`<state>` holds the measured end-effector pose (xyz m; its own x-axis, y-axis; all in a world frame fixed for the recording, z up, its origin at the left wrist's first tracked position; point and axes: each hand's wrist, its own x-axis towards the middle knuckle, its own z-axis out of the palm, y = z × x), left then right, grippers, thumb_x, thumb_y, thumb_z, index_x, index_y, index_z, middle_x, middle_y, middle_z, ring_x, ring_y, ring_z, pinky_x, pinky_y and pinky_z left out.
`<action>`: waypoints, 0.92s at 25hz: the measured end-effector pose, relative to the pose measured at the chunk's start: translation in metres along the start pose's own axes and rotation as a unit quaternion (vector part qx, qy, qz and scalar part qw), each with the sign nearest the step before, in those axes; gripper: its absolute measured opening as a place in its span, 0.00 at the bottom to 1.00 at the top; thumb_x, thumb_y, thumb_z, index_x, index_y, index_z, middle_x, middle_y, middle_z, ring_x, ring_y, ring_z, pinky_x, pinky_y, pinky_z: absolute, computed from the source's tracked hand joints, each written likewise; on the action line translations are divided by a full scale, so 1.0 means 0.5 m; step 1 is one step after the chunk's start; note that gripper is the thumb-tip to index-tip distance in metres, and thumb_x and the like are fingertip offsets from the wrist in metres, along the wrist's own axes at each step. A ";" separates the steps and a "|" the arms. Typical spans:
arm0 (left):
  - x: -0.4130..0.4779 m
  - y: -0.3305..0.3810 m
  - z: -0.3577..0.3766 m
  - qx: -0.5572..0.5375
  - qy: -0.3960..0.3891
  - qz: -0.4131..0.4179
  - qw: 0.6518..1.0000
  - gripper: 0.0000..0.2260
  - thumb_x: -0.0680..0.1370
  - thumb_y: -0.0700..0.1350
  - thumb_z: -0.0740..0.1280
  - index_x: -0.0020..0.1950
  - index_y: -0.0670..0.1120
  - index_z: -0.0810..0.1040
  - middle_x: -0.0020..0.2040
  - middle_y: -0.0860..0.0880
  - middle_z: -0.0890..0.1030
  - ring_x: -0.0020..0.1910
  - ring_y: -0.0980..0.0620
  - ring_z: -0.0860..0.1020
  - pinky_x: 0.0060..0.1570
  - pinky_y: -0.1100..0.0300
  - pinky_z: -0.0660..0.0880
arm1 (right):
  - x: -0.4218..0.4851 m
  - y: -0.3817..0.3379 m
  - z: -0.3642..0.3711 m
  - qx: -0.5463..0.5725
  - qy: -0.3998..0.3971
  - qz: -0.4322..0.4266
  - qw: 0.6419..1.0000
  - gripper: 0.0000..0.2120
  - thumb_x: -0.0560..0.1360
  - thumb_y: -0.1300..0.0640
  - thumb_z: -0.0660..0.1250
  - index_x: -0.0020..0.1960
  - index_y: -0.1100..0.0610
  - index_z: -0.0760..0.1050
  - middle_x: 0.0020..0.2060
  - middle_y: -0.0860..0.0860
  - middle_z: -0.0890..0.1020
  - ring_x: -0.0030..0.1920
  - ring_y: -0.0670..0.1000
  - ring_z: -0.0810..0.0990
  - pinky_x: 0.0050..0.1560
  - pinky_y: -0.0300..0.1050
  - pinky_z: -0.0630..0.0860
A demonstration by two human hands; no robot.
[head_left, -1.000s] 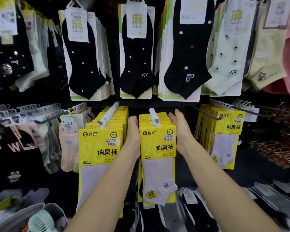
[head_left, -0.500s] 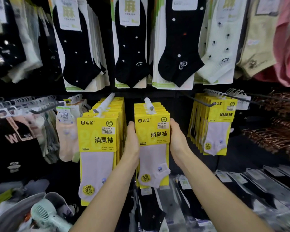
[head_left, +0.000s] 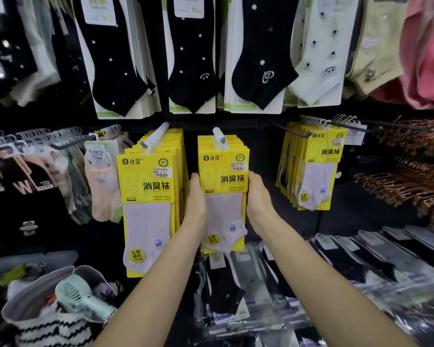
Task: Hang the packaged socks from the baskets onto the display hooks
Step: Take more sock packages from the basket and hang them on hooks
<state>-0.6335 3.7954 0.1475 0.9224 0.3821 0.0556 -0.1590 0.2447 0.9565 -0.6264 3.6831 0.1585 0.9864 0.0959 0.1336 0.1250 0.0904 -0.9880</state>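
The display wall (head_left: 263, 156) fills the view. Its top row, 10 to 2 o'clock, carries black sock cards (head_left: 193, 58).

Below that, three stacks of yellow packaged socks hang side by side:
- The centre stack (head_left: 223, 171) is the task item and sits at mid-frame.
- The left stack (head_left: 148, 196) hangs at 9 o'clock.
- The right stack (head_left: 316, 169) hangs at 3 o'clock, well apart from the other two.

A fabric bag (head_left: 35, 309) sits at 7 o'clock, with a mint handheld fan (head_left: 78, 296) lying in it.

The left hand (head_left: 197, 199) lies against the left edge of the centre stack and the right hand (head_left: 257, 196) against its right edge. The fingers look extended and pressed flat to the card edges, not wrapped round them. Whether any fingertips reach behind the stack cannot be seen.

The centre stack hangs from a pale display hook (head_left: 218, 136) at 12 o'clock of the hands. The front pack sits close to the hook tip.

Likely step: squaring the hung packs.

Hazards:
- Uneven side pressure may skew the cards and slide the front pack forward off the hook tip.
- Upward pressure may lift the hanger holes clear of the hook.
- The left hand is just beside the left stack, so a sideways withdrawal may swing or dislodge that stack.
- Hard squeezing may buckle the thin cards.
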 end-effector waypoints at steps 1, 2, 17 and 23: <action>-0.012 -0.001 -0.007 0.000 0.000 0.003 1.000 0.19 0.80 0.59 0.51 0.53 0.52 0.79 0.51 0.52 0.82 0.52 0.56 0.79 0.56 0.58 0.75 | -0.005 0.008 -0.006 -0.002 -0.008 0.005 1.000 0.19 0.79 0.45 0.52 0.49 0.51 0.79 0.43 0.42 0.84 0.44 0.35 0.80 0.46 0.33 0.73; -0.025 -0.010 -0.018 -0.004 -0.006 0.007 1.000 0.19 0.80 0.58 0.52 0.53 0.53 0.79 0.51 0.54 0.82 0.49 0.59 0.80 0.50 0.63 0.76 | -0.012 0.024 -0.018 -0.001 -0.007 0.012 1.000 0.20 0.80 0.44 0.51 0.62 0.50 0.75 0.57 0.43 0.80 0.58 0.39 0.76 0.57 0.36 0.69; -0.432 -0.519 -0.218 0.248 -0.052 -0.244 0.936 0.15 0.81 0.42 0.59 0.67 0.40 0.70 0.53 0.53 0.76 0.43 0.67 0.74 0.37 0.79 0.66 | -0.390 0.532 -0.265 -0.315 -0.122 0.279 0.899 0.12 0.77 0.59 0.65 0.60 0.61 0.76 0.56 0.58 0.80 0.57 0.55 0.77 0.57 0.44 0.72; -0.445 -0.556 -0.228 0.306 -0.046 -0.279 0.909 0.13 0.80 0.40 0.60 0.63 0.39 0.74 0.63 0.44 0.75 0.57 0.52 0.73 0.49 0.69 0.66 | -0.454 0.622 -0.296 -0.478 -0.109 0.242 0.837 0.24 0.72 0.47 0.71 0.63 0.55 0.71 0.58 0.54 0.73 0.60 0.56 0.73 0.53 0.46 0.70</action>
<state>-0.8346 3.7439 -0.1636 0.8296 0.2680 -0.4898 0.5418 -0.1745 0.8222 -0.7957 3.5429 -0.1903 0.9162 0.0792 -0.3927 -0.1533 -0.8364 -0.5263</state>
